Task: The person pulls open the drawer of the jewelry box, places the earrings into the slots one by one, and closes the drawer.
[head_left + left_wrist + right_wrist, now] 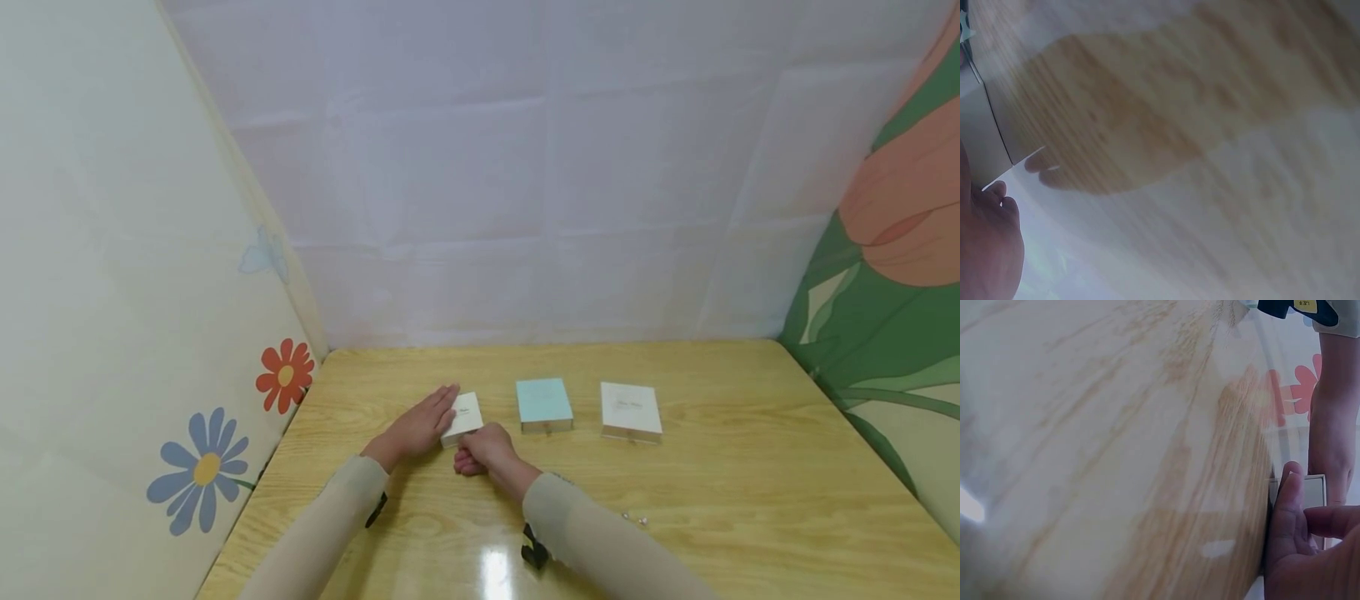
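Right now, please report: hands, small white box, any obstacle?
Left hand on left side of small white box. Right hand at its front, grip unclear. Nothing visibly blocking; light-blue box apart, to the right.

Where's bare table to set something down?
Biggest patch: the table's right side, bordered by the right white box, two shiny bits and the right edge. Also a strip between the boxes and back cloth, and a narrow gap between teal box and right white box. Crowded: left white box, left hand and right hand on it.
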The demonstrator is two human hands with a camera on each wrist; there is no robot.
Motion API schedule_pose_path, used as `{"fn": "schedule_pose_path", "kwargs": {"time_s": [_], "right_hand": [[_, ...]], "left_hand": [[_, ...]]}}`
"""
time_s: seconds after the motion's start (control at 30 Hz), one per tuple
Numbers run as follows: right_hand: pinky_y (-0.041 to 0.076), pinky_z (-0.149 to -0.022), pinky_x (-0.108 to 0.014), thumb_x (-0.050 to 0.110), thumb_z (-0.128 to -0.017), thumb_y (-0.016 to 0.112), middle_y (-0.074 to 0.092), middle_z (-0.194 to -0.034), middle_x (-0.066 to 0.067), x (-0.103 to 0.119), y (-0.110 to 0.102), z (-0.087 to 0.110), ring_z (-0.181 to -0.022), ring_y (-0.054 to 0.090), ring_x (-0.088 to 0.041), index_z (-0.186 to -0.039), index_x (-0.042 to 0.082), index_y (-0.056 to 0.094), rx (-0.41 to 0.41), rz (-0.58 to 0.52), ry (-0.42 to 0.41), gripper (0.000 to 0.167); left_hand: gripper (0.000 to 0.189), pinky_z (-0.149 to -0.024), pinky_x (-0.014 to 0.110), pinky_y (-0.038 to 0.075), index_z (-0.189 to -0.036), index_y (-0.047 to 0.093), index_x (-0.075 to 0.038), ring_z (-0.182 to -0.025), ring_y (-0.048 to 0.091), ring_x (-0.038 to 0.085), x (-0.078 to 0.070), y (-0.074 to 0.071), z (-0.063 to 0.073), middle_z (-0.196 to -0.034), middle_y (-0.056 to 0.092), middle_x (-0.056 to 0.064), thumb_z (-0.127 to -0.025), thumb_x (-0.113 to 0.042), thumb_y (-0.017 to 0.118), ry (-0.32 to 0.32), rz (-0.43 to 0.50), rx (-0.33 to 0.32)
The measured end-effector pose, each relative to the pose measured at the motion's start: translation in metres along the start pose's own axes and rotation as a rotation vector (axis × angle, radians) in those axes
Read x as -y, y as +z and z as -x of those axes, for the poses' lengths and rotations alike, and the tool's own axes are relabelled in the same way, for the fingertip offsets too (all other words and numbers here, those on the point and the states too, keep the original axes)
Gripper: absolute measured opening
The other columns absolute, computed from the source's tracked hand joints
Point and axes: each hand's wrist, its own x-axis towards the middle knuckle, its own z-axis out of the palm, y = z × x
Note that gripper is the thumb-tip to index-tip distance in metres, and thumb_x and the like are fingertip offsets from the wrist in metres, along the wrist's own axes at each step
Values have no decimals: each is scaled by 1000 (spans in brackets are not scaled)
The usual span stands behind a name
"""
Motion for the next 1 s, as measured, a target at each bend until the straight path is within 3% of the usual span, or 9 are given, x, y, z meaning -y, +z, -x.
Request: {"fn": "schedule_pose_path", "kwargs": {"time_s": [0.63,1.0], "right_hand": [[60,-55,-25,1,-94,57,74,-75,-15,3,-2,8,-60,73,-17,-94,-8,70,17,12,-11,17],[60,-54,-23,4,-92,57,75,-75,-13,5,-12,8,-57,71,-13,-92,-7,73,-6,2,26,19]], "left_hand": [[58,-124,49,24,-160,19,2,-154,21,36,-6,-7,4,-166,23,19,-112,-29,29,46,-51,-8],[57,-124,47,25,-161,24,-5,-153,23,32,-7,-13,0,-165,28,14,-112,-34,29,-54,-8,40]]}}
